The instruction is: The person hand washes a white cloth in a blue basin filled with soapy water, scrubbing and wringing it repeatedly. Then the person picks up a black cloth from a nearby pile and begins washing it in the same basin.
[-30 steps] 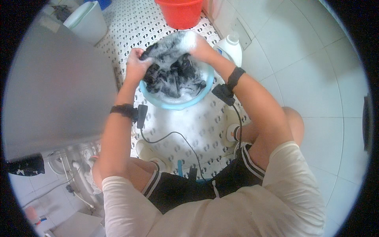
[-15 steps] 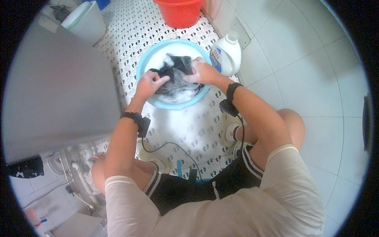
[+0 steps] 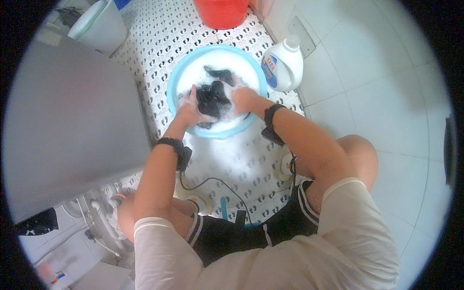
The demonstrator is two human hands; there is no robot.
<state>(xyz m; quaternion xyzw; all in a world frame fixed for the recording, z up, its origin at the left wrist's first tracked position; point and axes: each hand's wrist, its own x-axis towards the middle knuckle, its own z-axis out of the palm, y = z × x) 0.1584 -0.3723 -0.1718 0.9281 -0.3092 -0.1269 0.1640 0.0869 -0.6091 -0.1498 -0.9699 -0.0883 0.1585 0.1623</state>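
A light blue round basin full of white suds stands on the floor in front of me. In it lies a wet, dark cloth, bunched up and streaked with foam. My left hand clasps the cloth's left side, thumb toward the middle and fingers pointing up along it. On the other side my right hand grips the cloth, its fingertips partly hidden by foam and fabric. Both hands are wet and sudsy, low in the basin. I cannot tell what kind of garment the cloth is.
Just right of the basin stands a white detergent bottle against the tiled wall. A red bucket is beyond it, a white bin at the far left. A grey panel borders my left side. A black cable hangs between my wrists.
Both hands have sunk lower into the suds with the dark cloth, which is now more tightly bunched. Before, it was spread and lifted between them. The view has shifted slightly.
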